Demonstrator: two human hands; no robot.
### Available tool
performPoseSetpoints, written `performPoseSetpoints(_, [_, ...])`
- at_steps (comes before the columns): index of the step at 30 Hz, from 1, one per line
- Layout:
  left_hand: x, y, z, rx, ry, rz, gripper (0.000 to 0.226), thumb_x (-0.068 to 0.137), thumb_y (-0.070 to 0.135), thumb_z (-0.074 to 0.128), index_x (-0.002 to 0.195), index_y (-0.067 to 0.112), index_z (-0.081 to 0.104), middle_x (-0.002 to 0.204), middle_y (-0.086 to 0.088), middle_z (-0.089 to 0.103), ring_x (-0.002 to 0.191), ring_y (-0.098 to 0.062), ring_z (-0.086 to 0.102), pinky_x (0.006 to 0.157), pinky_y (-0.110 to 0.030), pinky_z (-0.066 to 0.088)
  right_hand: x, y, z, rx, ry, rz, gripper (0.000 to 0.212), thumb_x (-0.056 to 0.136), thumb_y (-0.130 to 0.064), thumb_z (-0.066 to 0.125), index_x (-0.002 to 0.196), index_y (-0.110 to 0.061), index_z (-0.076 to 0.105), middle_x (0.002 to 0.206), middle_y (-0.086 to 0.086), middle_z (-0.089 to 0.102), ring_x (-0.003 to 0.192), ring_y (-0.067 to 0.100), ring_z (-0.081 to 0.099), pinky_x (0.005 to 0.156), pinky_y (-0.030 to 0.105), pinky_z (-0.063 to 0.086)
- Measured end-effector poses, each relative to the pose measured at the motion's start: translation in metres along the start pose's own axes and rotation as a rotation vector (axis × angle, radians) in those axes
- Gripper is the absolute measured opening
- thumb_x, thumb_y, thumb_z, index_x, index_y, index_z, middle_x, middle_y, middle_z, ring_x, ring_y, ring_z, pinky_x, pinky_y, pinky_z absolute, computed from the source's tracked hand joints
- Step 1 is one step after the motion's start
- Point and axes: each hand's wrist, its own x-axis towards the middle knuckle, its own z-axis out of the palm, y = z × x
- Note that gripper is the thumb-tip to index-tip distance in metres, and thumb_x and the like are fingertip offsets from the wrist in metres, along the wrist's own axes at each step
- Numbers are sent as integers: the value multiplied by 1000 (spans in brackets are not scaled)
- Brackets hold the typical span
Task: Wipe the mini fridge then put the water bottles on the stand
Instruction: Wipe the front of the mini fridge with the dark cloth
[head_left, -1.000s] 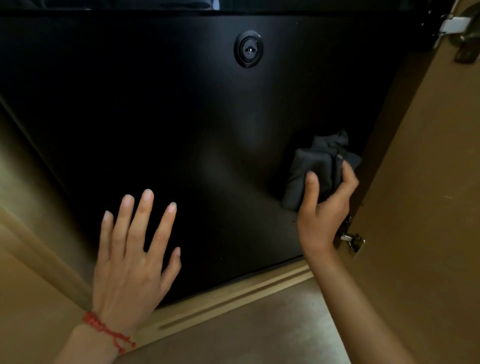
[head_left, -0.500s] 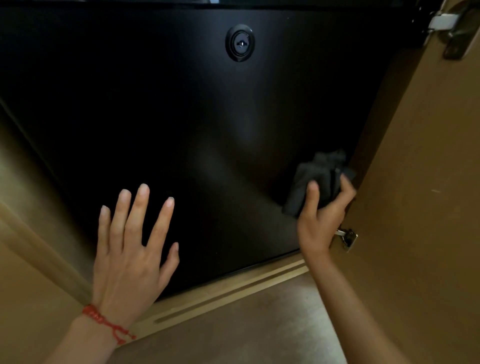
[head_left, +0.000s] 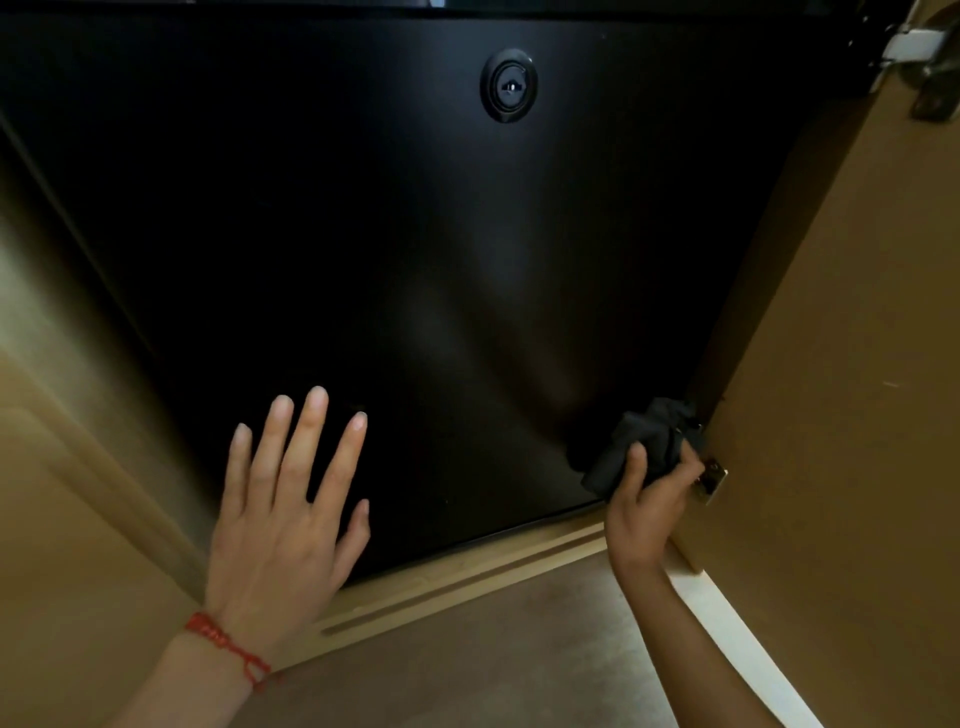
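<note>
Left hand (head_left: 283, 512): flat, fingers spread toward 12 o'clock, red string bracelet (head_left: 228, 647) at wrist. Right hand (head_left: 647, 501): at 3 o'clock, fingers clenched around dark cloth (head_left: 641, 447).

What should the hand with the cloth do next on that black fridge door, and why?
Probably sweep the dark cloth leftward along the bottom of the black fridge door. The right hand holds it bunched at the door's lower right corner, beside the open cabinet door's hinge, so there is no room further right. The left hand is spread open at the lower left.
</note>
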Motion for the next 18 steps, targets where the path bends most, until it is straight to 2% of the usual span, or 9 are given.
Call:
performPoseSetpoints(1, [0,0,0,-3,-2,-2,63,87,34,40,144,10,24,157,-12,-4,143,-32,4,116,-50,8,-3,-6,2,31,16,4,44,93,-25,49,128,-5,32,125,20,48,115,33,49,96,48,43])
performPoseSetpoints(2, [1,0,-1,-3,-3,-5,63,87,34,40,144,10,24,157,-12,-3,143,-32,4,116,-50,9,-5,-12,5,74,22,11,46,92,-28,49,128,-5,31,124,17,49,115,30,49,96,45,44])
performPoseSetpoints(5, [2,0,-5,-12,-12,-10,63,87,33,40,143,11,23,155,-16,9,144,-29,1,115,-48,9,-11,-43,13,178,26,-31,55,90,-34,53,128,-2,32,118,6,47,109,15,49,87,9,40])
performPoseSetpoints(6, [2,0,-6,-20,-15,-11,63,87,33,40,143,11,23,152,-18,14,144,-28,1,115,-48,10,-12,-56,17,213,26,-79,59,87,-39,52,127,-1,33,116,5,46,107,10,49,83,4,38])
performPoseSetpoints(7, [2,0,-7,-29,-17,-12,63,87,32,41,143,11,23,150,-19,18,144,-27,1,115,-47,10,-13,-69,20,247,19,-131,61,85,-42,52,126,0,33,115,6,47,107,9,49,84,5,40])
performPoseSetpoints(11, [4,-3,-13,-60,6,-39,63,87,31,43,143,9,24,148,-20,20,144,-27,3,115,-47,12,-13,-107,32,239,-8,-314,48,87,-33,54,122,-6,36,117,17,50,110,26,52,91,30,44])
performPoseSetpoints(13, [5,-6,-15,-68,29,-58,62,87,30,45,142,8,26,148,-21,20,143,-29,6,116,-48,12,-14,-115,34,225,-2,-379,43,88,-35,51,120,-13,33,117,11,46,111,22,49,93,26,42])
performPoseSetpoints(15, [6,-10,-17,-71,42,-80,62,88,29,46,142,6,27,147,-22,21,142,-32,10,116,-48,12,-17,-111,36,199,-2,-436,42,88,-38,47,120,-15,31,117,14,45,112,21,46,94,24,40])
performPoseSetpoints(18, [3,-15,-15,-66,29,-98,62,88,29,45,142,5,26,148,-21,19,143,-31,7,117,-47,10,-32,-85,39,111,-67,-483,46,91,-46,40,120,-10,32,116,27,50,114,37,49,92,34,41])
